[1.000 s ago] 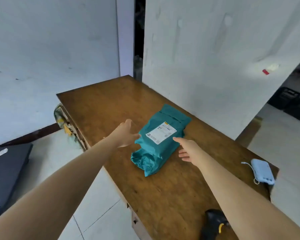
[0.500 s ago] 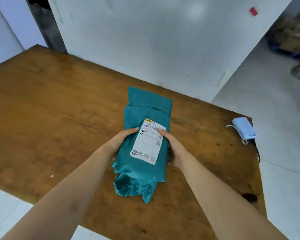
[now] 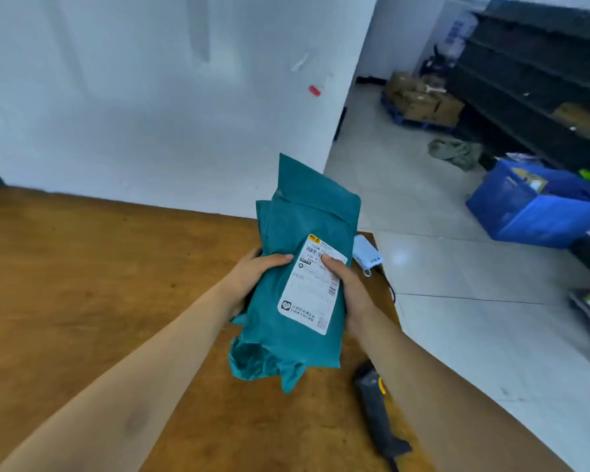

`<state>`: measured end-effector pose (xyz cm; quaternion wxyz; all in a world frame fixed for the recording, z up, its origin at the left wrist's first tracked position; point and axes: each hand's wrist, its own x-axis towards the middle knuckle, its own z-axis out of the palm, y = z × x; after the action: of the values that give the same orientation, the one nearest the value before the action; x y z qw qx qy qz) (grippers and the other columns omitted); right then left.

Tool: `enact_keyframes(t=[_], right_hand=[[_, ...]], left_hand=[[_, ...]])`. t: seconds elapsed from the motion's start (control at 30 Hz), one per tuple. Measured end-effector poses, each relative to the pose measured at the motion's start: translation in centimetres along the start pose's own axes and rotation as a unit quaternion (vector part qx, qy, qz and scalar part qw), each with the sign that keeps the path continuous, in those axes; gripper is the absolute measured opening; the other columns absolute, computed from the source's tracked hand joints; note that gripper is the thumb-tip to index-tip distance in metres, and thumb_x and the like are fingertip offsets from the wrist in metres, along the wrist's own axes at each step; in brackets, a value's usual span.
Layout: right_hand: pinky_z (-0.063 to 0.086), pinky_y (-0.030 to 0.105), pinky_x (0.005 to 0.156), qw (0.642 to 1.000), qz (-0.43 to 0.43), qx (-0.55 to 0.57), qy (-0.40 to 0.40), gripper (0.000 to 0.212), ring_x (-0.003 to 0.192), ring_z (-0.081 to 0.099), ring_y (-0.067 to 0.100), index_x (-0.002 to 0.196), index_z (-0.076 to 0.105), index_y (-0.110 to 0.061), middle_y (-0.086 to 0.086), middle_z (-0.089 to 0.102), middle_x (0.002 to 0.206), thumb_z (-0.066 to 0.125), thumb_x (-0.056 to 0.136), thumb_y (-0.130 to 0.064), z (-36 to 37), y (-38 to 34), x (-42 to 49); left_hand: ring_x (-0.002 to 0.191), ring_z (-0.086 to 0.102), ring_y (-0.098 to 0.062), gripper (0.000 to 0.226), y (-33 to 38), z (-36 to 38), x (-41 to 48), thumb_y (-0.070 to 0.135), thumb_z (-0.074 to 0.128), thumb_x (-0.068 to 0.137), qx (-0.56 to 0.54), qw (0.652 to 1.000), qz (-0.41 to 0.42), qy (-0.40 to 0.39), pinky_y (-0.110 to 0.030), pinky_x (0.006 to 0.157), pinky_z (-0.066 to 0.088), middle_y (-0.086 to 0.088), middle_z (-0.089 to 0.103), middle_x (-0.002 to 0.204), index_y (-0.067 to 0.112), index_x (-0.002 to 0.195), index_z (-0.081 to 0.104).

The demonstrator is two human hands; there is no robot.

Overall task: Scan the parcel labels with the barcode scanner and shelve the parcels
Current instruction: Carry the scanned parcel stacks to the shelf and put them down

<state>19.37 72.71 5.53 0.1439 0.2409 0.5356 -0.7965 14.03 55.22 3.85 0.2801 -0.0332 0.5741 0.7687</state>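
A teal plastic mailer parcel [image 3: 297, 321] is lifted above the wooden table [image 3: 92, 287], held between both hands. Its white shipping label [image 3: 309, 287] with barcodes faces me. My left hand [image 3: 252, 274] grips the parcel's left edge, thumb across the front. My right hand [image 3: 346, 287] grips the right edge, thumb resting on the label. A dark barcode scanner [image 3: 378, 413] with a yellow trigger lies on the table near the front right, under my right forearm.
A light-blue power bank [image 3: 367, 255] with a cable sits at the table's right edge. Dark shelving [image 3: 532, 83] lines the right wall, with a blue crate [image 3: 532, 206], cardboard boxes [image 3: 419, 103] and a cloth heap [image 3: 455, 153] on the tiled floor. A white wall stands behind the table.
Both hands closed on the parcel and raised it off the table. My view swung right, bringing the shelves, the crate and the scanner into sight.
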Motion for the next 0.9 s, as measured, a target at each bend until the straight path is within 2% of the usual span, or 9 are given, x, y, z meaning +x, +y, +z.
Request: enact_keyframes(t=[0.07,0.13,0.2,0.23,0.37,0.47,0.53,0.7,0.9], right_hand=[[0.055,0.037,0.078,0.999,-0.046,-0.008,0.011,0.027,0.081,0.072,0.025,0.104,0.069,-0.015,0.009,0.076,0.097,0.064,0.085,-0.034,-4.5,-3.6,-3.4],[0.054,0.038,0.084,0.995,-0.093,-0.017,0.035,0.035,0.088,0.071,0.028,0.109,0.068,-0.015,0.011,0.075,0.103,0.067,0.082,-0.037,-10.4,-6.9,-7.5],[0.052,0.041,0.092,0.991,-0.117,-0.017,0.054,0.042,0.096,0.069,0.03,0.112,0.069,-0.015,0.011,0.074,0.108,0.07,0.078,-0.04,-14.7,-9.1,-10.4],[0.051,0.042,0.095,0.989,-0.134,-0.022,0.066,0.043,0.099,0.069,0.03,0.112,0.069,-0.015,0.011,0.074,0.109,0.07,0.078,-0.04,-17.5,-10.3,-12.4],[0.049,0.043,0.098,0.976,-0.193,-0.029,0.097,0.04,0.103,0.068,0.03,0.112,0.069,-0.014,0.012,0.074,0.109,0.069,0.081,-0.039,-27.4,-15.2,-19.8],[0.051,0.043,0.096,0.964,-0.231,-0.019,0.127,0.037,0.102,0.068,0.03,0.11,0.069,-0.013,0.013,0.074,0.108,0.068,0.083,-0.037,-34.1,-18.8,-24.5],[0.054,0.04,0.087,0.96,-0.246,-0.011,0.134,0.035,0.095,0.07,0.029,0.109,0.07,-0.013,0.012,0.075,0.105,0.067,0.083,-0.036,-37.8,-20.9,-26.7],[0.055,0.036,0.072,0.955,-0.273,0.002,0.112,0.026,0.076,0.074,0.023,0.103,0.07,-0.015,0.009,0.077,0.094,0.064,0.087,-0.035,-44.8,-25.6,-27.6],[0.055,0.036,0.075,0.957,-0.279,-0.014,0.073,0.025,0.076,0.074,0.023,0.102,0.071,-0.015,0.009,0.077,0.093,0.065,0.086,-0.033,-49.7,-32.1,-20.9]], left_hand=[[0.098,0.07,-0.028,0.073,0.8,6.1,0.4,0.031,0.08,0.063,0.011,0.998,0.026,-0.056,-0.038,0.081,0.054,-0.009,0.071,0.111,0.016,0.128,0.051],[0.098,0.07,-0.028,0.068,1.2,13.9,0.4,0.031,0.08,0.064,0.02,0.992,0.05,-0.11,-0.039,0.082,0.054,-0.009,0.071,0.111,0.016,0.125,0.054],[0.099,0.069,-0.029,0.08,1.5,19.9,0.6,0.033,0.083,0.056,0.03,0.988,0.077,-0.13,-0.04,0.085,0.053,-0.011,0.07,0.112,0.012,0.128,0.053],[0.097,0.069,-0.028,0.084,1.5,23.6,0.6,0.034,0.084,0.053,0.039,0.985,0.087,-0.144,-0.039,0.083,0.054,-0.01,0.071,0.11,0.009,0.128,0.053],[0.08,0.073,-0.022,0.063,1.0,37.4,-0.2,0.028,0.074,0.061,0.057,0.97,0.124,-0.203,-0.03,0.067,0.055,-0.008,0.075,0.094,0.007,0.118,0.059],[0.093,0.07,-0.029,0.083,0.4,46.6,-0.2,0.033,0.081,0.053,0.049,0.961,0.149,-0.226,-0.038,0.08,0.055,-0.013,0.071,0.109,0.006,0.126,0.053],[0.095,0.069,-0.03,0.079,0.3,51.8,-0.2,0.032,0.078,0.058,0.048,0.955,0.161,-0.243,-0.039,0.081,0.054,-0.014,0.07,0.111,0.006,0.127,0.052],[0.108,0.065,-0.028,0.076,1.1,60.0,2.1,0.048,0.076,0.063,0.073,0.936,0.187,-0.291,-0.043,0.096,0.05,-0.008,0.069,0.118,0.013,0.128,0.055],[0.106,0.067,-0.024,0.078,3.1,64.0,10.2,0.05,0.076,0.063,0.093,0.939,0.212,-0.254,-0.042,0.097,0.049,-0.004,0.07,0.116,0.017,0.129,0.054]])
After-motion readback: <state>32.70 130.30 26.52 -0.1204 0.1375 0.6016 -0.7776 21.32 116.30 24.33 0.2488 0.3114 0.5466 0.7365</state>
